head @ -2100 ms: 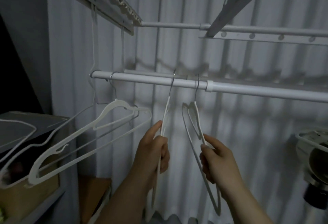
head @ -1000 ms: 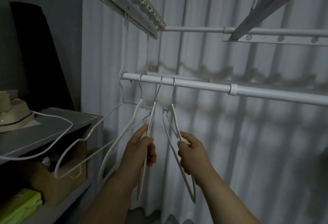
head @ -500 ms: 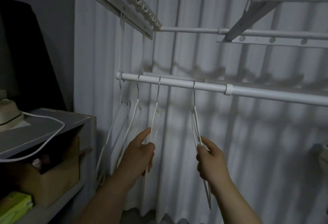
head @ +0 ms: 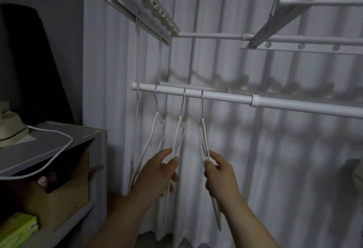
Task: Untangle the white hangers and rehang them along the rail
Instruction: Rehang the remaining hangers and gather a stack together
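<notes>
Three white hangers with metal hooks hang edge-on from the white rail [head: 225, 96]. The left hanger [head: 155, 129] hangs free near the rail's left end. My left hand [head: 157, 175] pinches the middle hanger [head: 179, 135] between thumb and fingers. My right hand [head: 220, 175] grips the right hanger [head: 203, 141] by its upper arm. The lower ends of both held hangers reach below my wrists. A thin white strap [head: 135, 129] hangs down past the rail's left end.
A white drying rack [head: 294, 41] with bars and a bracket hangs above the rail. White curtains [head: 275, 159] fill the back. At left a grey shelf [head: 59, 135] carries a white cable and a hat, with a cardboard box [head: 59, 204] under it.
The right hanger has slid left along the rail, closer to the middle one. Both hands keep their hold. The hangers that earlier swung out to the left now hang straight.
</notes>
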Motion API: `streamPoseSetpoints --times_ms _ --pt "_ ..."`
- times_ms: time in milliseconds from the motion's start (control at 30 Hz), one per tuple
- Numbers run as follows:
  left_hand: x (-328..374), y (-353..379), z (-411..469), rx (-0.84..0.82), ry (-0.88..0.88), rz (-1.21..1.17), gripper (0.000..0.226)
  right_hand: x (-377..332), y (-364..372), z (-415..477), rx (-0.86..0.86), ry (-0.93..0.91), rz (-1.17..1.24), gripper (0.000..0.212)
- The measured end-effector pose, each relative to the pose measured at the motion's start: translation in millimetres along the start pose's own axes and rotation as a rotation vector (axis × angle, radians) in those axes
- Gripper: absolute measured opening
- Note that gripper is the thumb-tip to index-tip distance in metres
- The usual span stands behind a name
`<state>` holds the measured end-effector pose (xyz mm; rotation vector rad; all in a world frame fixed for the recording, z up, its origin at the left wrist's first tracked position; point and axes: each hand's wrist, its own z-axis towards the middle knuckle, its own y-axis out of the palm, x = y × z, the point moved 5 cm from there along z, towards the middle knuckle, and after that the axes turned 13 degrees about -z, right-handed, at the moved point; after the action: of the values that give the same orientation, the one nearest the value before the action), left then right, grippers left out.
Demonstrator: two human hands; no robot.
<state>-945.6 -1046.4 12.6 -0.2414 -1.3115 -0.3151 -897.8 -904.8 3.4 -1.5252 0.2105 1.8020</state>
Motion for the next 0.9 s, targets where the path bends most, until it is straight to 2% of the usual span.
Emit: streamPoseSetpoints --times_ms 200,300,367,433,500,533,600,700,800,900 --pt "2 -16 -5 0.030 0.049 0.086 0.043 -1 6 0 0.014 0.004 0.019 0.033" --pt "7 -25 -11 0.091 0.115 0.255 0.045 0 7 1 0.017 0.020 0.030 0.036" --pt "18 -33 -19 0.233 0.243 0.468 0.041 -1 7 0 0.007 0.034 0.037 0.035" --pt "34 -43 -27 0.375 0.426 0.602 0.054 -2 7 -1 0.003 0.044 0.057 0.035" --pt "43 -53 -24 0.429 0.566 0.666 0.061 -2 7 -3 0.001 0.052 0.066 0.035" --pt "44 -58 -20 0.462 0.609 0.722 0.054 -2 6 -3 -0.001 0.052 0.066 0.036" --pt "44 -71 -7 0.470 0.491 0.788 0.039 -2 6 -2 -0.005 0.056 0.071 0.036" --pt "36 -82 8 0.413 0.272 0.849 0.051 -2 6 -2 -0.008 0.064 0.071 0.035" --pt "24 -84 16 0.327 0.110 0.893 0.049 -3 8 -2 -0.013 0.064 0.080 0.035" --pt "14 -85 18 0.271 0.050 0.934 0.028 -5 9 -1 -0.022 0.068 0.093 0.034"
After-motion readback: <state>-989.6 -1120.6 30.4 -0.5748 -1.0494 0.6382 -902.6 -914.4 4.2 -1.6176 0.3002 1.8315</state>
